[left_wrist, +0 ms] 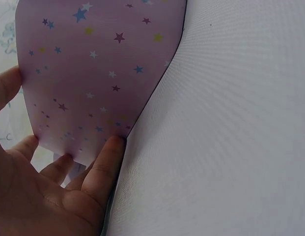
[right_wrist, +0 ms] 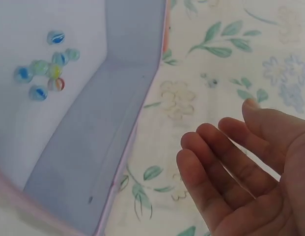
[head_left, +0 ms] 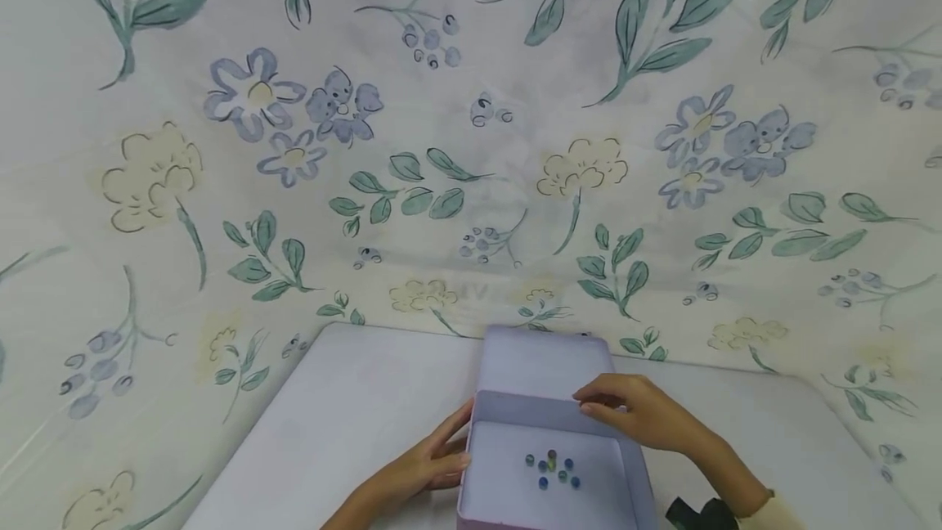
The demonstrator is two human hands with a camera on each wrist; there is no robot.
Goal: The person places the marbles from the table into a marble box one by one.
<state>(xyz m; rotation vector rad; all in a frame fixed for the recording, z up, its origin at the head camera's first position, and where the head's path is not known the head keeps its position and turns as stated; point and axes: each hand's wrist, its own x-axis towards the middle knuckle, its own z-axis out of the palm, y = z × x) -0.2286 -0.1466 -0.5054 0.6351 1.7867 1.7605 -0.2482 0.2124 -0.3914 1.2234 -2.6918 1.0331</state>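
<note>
A pale lilac box point(head_left: 497, 497) stands with its lid point(head_left: 543, 360) folded back behind it. Several glass marbles point(head_left: 562, 476), mostly blue and green swirled, lie grouped on its floor. In the right wrist view, one marble point(right_wrist: 56, 84) has a red-orange swirl. My left hand point(head_left: 423, 464) rests its fingertips against the box's left outer side, a pink wall point(left_wrist: 93, 73) printed with stars. Above the right part of the box hovers my right hand point(head_left: 643, 415), fingers slightly bent. Nothing shows between its fingers in the right wrist view.
The box sits on a white table point(head_left: 375, 399) with rounded corners. A cloth point(head_left: 500, 211) patterned with leaves and flowers hangs behind the table and spreads to both sides. A black device point(head_left: 702, 514) is at my right wrist.
</note>
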